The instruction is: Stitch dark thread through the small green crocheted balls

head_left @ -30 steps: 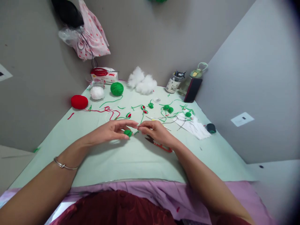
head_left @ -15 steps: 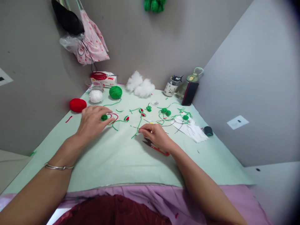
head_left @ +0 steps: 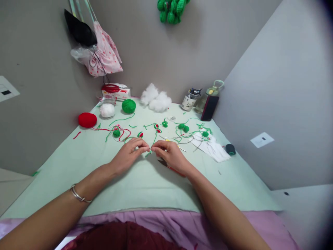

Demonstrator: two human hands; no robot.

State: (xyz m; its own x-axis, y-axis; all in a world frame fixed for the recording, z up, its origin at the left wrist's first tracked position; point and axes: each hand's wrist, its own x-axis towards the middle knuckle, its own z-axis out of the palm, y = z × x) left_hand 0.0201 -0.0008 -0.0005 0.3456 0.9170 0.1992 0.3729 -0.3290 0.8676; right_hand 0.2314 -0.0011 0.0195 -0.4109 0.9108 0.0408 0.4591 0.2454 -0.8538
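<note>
My left hand (head_left: 131, 152) and my right hand (head_left: 168, 154) meet over the middle of the table, fingertips pinched close together. A thin sewing needle (head_left: 150, 149), barely visible, sits in the right fingertips. What the left fingertips pinch is too small to make out. Green yarn (head_left: 154, 140) runs under the fingers toward two small red, white and green crocheted pieces (head_left: 158, 128). Another such piece (head_left: 140, 134) lies just beyond my left hand. Thread snips (head_left: 171, 168) with a red handle lie partly hidden below my right hand.
Balls of red yarn (head_left: 87, 120), white yarn (head_left: 107, 110) and green yarn (head_left: 128, 106) stand at the back left. White stuffing (head_left: 157, 99) is near the wall. A phone (head_left: 210, 108) leans on a bottle (head_left: 213, 91) at the right, behind white paper (head_left: 212, 147).
My left hand has left the small green ball and red yarn and come right to meet my right hand's fingertips. The right hand stays nearly in place, still pinching the needle.
</note>
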